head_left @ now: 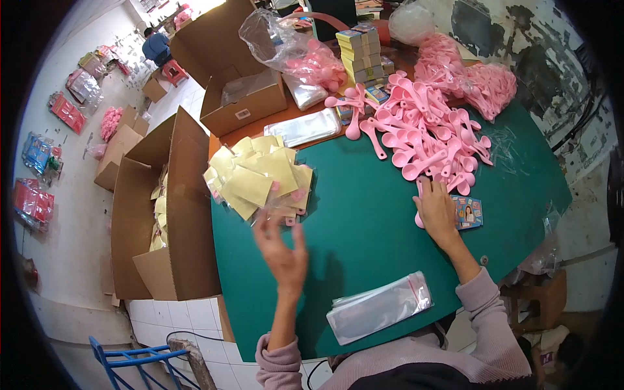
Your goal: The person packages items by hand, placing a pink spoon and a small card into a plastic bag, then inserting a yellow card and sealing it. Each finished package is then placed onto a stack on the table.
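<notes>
Left hand [281, 250] up off the bench [364, 214], blurred, fingers [262, 229] spread wide and empty. Just beyond those fingertips, toward the far-left corner: the heap of yellow packets [260, 179], flat, overlapping, spilling over the left edge side. Nearer to that heap than the other hand by a long way.

Right hand [437, 211] down flat on the green, palm on a pink spoon [419, 222] with only slivers peeking out beside the hand. Long axis seemingly in line with the fingers, pointing at the far edge. Closed round it or merely resting? Cannot tell, hidden under the palm. Touching the right side of that hand, a small printed card [469, 212]. Straight ahead of the fingertips, the big pile of pink spoons [422, 127], handles every which way.

Near the front edge, between the two arms, a stack of clear bags [380, 307], lying slantwise.

Off the left edge, an open cardboard box [172, 214] with more yellow packets inside. Along the far edge, stacked small boxes [363, 49]. Tiled floor [71, 260] strewn with goods; another person [156, 45] seated far back.
</notes>
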Demonstrator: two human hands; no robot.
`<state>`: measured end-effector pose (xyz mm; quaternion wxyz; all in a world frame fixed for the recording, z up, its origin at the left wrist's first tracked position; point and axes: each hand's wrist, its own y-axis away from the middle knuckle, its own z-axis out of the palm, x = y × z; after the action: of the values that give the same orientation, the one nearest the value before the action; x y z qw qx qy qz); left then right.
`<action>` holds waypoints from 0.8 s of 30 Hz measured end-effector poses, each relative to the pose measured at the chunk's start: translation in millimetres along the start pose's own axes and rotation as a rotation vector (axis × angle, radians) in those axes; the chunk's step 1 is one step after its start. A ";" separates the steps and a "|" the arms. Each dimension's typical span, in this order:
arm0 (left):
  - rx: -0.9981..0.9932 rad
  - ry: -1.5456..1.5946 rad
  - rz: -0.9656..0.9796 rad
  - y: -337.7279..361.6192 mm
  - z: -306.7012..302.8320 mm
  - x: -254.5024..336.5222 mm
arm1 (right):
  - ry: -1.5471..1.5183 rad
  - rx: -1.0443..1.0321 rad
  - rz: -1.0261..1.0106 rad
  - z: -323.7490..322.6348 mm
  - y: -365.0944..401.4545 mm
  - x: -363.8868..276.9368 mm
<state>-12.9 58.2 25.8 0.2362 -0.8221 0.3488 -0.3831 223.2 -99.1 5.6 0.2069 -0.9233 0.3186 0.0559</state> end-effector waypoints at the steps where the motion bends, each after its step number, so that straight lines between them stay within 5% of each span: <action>1: -0.141 0.143 0.060 10.3 0.9 12.2 | -0.074 -0.031 0.064 -0.3 0.7 -1.3; 3: -0.762 0.496 0.040 31.1 5.6 45.5 | -0.112 -0.037 0.082 2.8 2.6 -0.2; 5: -1.075 0.651 0.095 57.4 14.0 66.4 | -0.146 -0.035 0.099 0.4 0.2 2.1; 8: -1.138 0.568 0.148 59.9 23.2 71.2 | -0.451 -0.140 0.153 -4.7 -1.0 5.2; 9: -1.138 0.567 0.144 58.7 24.1 69.1 | -0.503 -0.048 0.033 -1.9 -0.4 6.4; 11: -1.239 0.807 -0.141 53.1 24.8 62.9 | -0.553 0.049 -0.086 -4.7 0.4 2.8; 13: -1.231 0.839 -0.186 51.3 22.9 62.6 | -1.027 -0.194 0.188 -20.7 2.5 -11.3; 16: -1.183 0.866 -0.155 56.0 25.1 56.8 | -1.376 -0.312 0.312 -27.2 3.4 -15.5; 20: -1.057 0.961 -0.233 53.6 25.4 50.3 | -1.434 -0.298 0.383 -27.3 9.4 -22.2; 22: -0.992 1.072 -0.377 56.8 29.1 41.6 | -1.028 -0.068 -0.113 -12.6 11.3 -15.0; 24: -1.038 1.111 -0.553 50.8 25.7 33.7 | -1.164 -0.137 0.002 -20.4 14.1 -17.3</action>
<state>3.2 3.1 -7.2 -0.4867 -0.5729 0.3327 -0.5694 200.3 -107.9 23.3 0.2878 -0.7516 0.1489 0.5746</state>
